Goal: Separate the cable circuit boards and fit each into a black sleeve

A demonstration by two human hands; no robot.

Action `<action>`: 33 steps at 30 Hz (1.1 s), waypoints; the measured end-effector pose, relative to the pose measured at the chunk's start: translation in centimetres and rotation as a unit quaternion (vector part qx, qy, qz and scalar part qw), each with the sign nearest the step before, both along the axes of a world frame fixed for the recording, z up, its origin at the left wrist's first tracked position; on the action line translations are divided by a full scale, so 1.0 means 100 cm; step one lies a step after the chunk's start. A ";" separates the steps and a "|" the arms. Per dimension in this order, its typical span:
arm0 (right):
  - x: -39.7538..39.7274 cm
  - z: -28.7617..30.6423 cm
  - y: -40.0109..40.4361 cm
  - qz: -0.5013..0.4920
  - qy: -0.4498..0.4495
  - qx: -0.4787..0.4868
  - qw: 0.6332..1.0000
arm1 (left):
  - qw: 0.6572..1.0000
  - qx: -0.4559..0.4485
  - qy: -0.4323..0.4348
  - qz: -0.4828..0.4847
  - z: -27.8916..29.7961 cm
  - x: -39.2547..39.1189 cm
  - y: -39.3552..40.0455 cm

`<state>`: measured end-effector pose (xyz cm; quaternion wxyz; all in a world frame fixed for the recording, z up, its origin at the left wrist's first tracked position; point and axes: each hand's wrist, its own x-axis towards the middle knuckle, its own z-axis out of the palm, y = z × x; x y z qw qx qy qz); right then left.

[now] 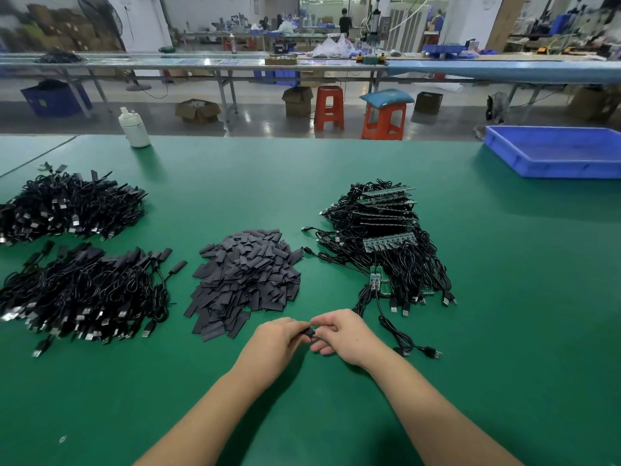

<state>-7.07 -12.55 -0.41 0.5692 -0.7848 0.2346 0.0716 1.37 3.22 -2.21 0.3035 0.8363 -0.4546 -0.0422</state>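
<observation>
- Both bare forearms reach out over the green-matted counter [336, 183], the left hand [280, 334] and right hand [342, 334] meeting fingertip to fingertip just in front of the person.
- Each hand's grip is closed, pinching a small black sleeve piece [311, 331] between them; whether a board is already inside it is hidden by the fingers.
- From the right hand a thin black cable with a USB plug [408, 341] trails off to the right across the mat.
- Just beyond the hands lies a loose heap of flat black sleeves [245, 280], a plentiful supply.
- To the right, a tangle of black cables with joined green circuit-board strips [386, 237] waits, not yet separated.
- At the left, two big piles of black cables [77, 287] look sleeved and done.
- By my reckoning the job is well past halfway, with the right-hand pile left.
- A shallow blue plastic tray [554, 151] sits far right.
</observation>
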 end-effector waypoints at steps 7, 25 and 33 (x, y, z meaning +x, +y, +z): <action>0.000 0.003 0.000 -0.002 0.007 -0.007 1.000 | 1.000 -0.017 -0.016 0.002 0.001 -0.004 0.000; 0.000 0.012 0.001 0.035 -0.016 -0.063 0.997 | 0.999 -0.038 -0.004 0.009 0.008 -0.006 -0.003; 0.003 0.004 0.007 0.004 -0.006 -0.051 0.999 | 1.000 0.014 -0.024 0.014 0.005 -0.007 -0.006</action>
